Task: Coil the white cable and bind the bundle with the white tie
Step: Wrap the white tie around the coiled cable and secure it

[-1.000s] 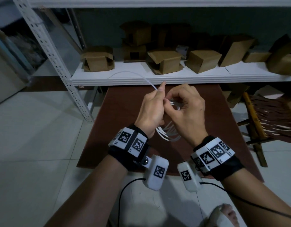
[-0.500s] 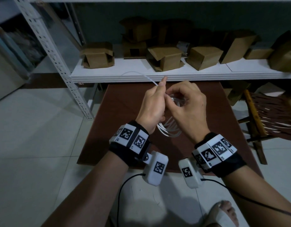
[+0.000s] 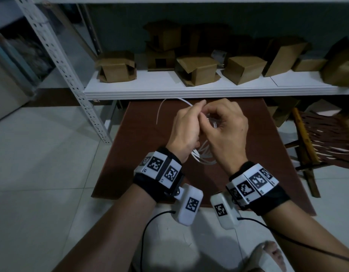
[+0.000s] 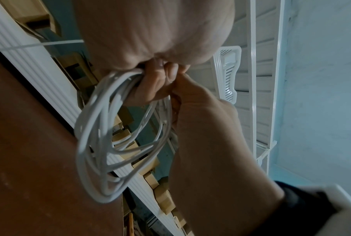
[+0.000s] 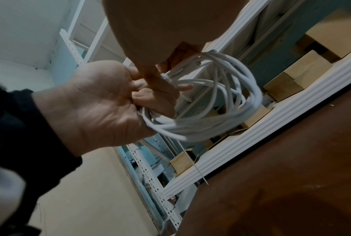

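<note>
Brown table (image 3: 150,154) directly below both hands; no object visible resting on its bare top. Its far edge tucks under a white shelf board (image 3: 169,91) just beyond the hands. On the shelf: row of brown cardboard boxes (image 3: 197,70), several open or tipped, running from far-left of the hands to far-right; a few stacked behind. White perforated upright (image 3: 71,75) stands left of the hands. Pale tiled floor (image 3: 42,163) carries table and rack.

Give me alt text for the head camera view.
Two hands, left hand and right hand, hold a coiled white cable above a brown table, with a thin white tie arcing from the left fingers. Cardboard boxes sit on the white shelf behind.
</note>
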The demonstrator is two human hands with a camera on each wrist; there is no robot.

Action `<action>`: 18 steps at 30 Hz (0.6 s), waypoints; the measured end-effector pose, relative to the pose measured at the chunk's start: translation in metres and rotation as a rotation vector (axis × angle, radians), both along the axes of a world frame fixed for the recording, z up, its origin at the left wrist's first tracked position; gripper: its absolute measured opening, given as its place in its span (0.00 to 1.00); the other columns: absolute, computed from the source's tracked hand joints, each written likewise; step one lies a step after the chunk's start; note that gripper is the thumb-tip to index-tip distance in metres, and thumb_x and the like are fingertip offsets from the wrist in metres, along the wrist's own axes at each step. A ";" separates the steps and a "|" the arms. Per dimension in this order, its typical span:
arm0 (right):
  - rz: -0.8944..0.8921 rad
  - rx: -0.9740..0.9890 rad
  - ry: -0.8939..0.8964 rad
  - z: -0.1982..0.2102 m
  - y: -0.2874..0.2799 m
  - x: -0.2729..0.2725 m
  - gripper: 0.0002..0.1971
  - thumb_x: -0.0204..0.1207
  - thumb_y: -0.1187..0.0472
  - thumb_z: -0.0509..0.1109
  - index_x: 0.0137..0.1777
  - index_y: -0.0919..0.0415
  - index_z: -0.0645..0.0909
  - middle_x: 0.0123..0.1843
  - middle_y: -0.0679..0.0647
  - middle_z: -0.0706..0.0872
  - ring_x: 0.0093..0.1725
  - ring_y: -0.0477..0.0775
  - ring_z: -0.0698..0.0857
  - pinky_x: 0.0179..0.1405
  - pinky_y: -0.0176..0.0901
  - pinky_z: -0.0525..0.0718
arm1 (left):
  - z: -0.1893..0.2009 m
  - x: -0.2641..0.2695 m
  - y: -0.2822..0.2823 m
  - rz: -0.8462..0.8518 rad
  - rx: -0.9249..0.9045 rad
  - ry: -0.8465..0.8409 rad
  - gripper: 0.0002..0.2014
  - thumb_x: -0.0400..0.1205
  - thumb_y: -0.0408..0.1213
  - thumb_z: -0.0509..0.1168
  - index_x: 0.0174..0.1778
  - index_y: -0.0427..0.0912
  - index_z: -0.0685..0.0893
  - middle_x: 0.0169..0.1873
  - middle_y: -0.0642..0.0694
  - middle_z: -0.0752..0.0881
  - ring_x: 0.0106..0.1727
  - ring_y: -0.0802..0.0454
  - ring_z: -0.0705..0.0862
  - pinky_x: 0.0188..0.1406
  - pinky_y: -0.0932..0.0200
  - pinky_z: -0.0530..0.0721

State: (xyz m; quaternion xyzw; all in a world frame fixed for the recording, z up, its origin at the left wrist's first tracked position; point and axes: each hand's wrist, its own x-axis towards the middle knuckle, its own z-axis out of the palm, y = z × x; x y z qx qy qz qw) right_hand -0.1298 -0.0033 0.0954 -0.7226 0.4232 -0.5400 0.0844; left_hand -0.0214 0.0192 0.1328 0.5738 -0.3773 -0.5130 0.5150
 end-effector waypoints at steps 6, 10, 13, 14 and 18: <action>0.002 0.004 0.006 -0.003 -0.002 -0.001 0.03 0.79 0.60 0.78 0.45 0.59 0.90 0.46 0.48 0.90 0.47 0.53 0.85 0.45 0.52 0.84 | 0.001 -0.001 0.001 -0.005 -0.013 -0.099 0.19 0.93 0.52 0.58 0.62 0.46 0.91 0.44 0.40 0.93 0.51 0.47 0.92 0.36 0.50 0.90; 0.026 0.034 -0.020 -0.002 -0.005 -0.001 0.05 0.78 0.58 0.78 0.43 0.58 0.91 0.43 0.47 0.90 0.45 0.53 0.86 0.45 0.57 0.85 | -0.003 0.004 -0.003 -0.010 -0.079 -0.237 0.21 0.95 0.44 0.51 0.74 0.43 0.86 0.58 0.51 0.90 0.27 0.68 0.83 0.28 0.63 0.73; 0.064 0.074 -0.059 -0.001 -0.007 -0.001 0.03 0.76 0.59 0.80 0.43 0.58 0.91 0.42 0.47 0.90 0.44 0.52 0.87 0.45 0.58 0.85 | -0.004 0.004 -0.003 -0.023 -0.126 -0.237 0.23 0.94 0.38 0.49 0.84 0.46 0.77 0.80 0.33 0.77 0.24 0.69 0.78 0.25 0.66 0.71; 0.069 0.075 -0.054 -0.001 -0.007 -0.001 0.03 0.75 0.59 0.81 0.42 0.58 0.91 0.42 0.47 0.90 0.44 0.52 0.87 0.45 0.57 0.85 | -0.003 0.004 -0.003 -0.011 -0.135 -0.222 0.23 0.94 0.38 0.49 0.84 0.44 0.77 0.80 0.31 0.76 0.22 0.67 0.76 0.25 0.66 0.70; 0.098 0.070 -0.042 0.000 -0.008 -0.004 0.03 0.75 0.60 0.81 0.42 0.58 0.92 0.42 0.47 0.90 0.45 0.51 0.87 0.45 0.56 0.85 | -0.005 0.006 -0.004 0.025 -0.111 -0.140 0.23 0.95 0.40 0.49 0.86 0.46 0.75 0.76 0.28 0.77 0.18 0.63 0.74 0.22 0.61 0.69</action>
